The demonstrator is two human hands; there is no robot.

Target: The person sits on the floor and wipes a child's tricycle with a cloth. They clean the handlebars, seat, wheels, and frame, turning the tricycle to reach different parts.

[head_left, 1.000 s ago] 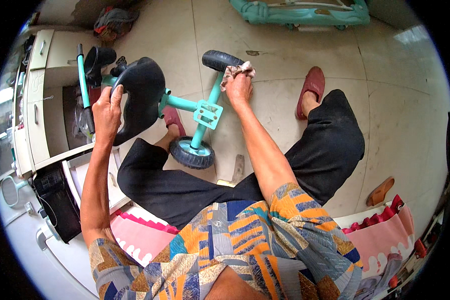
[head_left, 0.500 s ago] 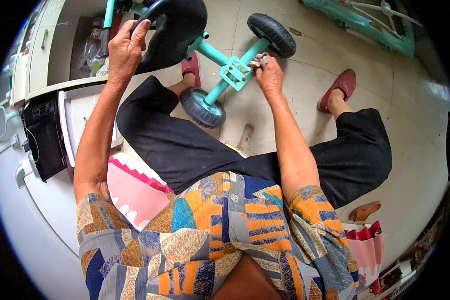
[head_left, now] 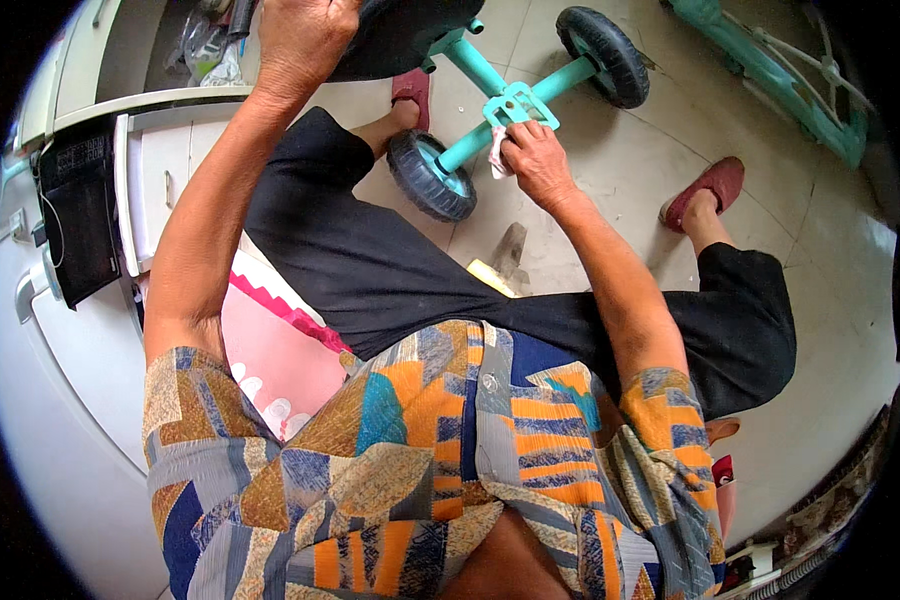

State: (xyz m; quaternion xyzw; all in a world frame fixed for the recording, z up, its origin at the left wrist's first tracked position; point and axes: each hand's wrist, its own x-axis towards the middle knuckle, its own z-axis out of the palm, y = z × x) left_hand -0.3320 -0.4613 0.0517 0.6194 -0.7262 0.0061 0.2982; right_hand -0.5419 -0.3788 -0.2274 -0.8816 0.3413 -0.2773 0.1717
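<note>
A turquoise child's tricycle frame [head_left: 475, 65] is tipped before me, its rear axle and two black wheels toward me. My left hand [head_left: 305, 40] grips the edge of its black seat [head_left: 400, 40] at the top of the view, the fingertips partly cut off. My right hand [head_left: 538, 165] is closed on a crumpled pale cloth [head_left: 498, 155], pressed to the axle beside the slotted turquoise bracket [head_left: 522, 108]. The nearer wheel [head_left: 432, 176] stands left of that hand, by my shoe. Beyond the bracket is the farther wheel [head_left: 603, 57].
A turquoise frame with white rods [head_left: 775, 75] lies at the far right. White cabinets [head_left: 160, 180] with a drawer stand on the left, plastic bags [head_left: 208, 50] on a shelf there. A grey-brown object [head_left: 510, 250] and something yellow [head_left: 492, 278] lie on the tiles between my legs.
The cloth in my right hand has moved from the farther side of the bracket to the nearer side of the axle. The tricycle appears higher and farther right in view.
</note>
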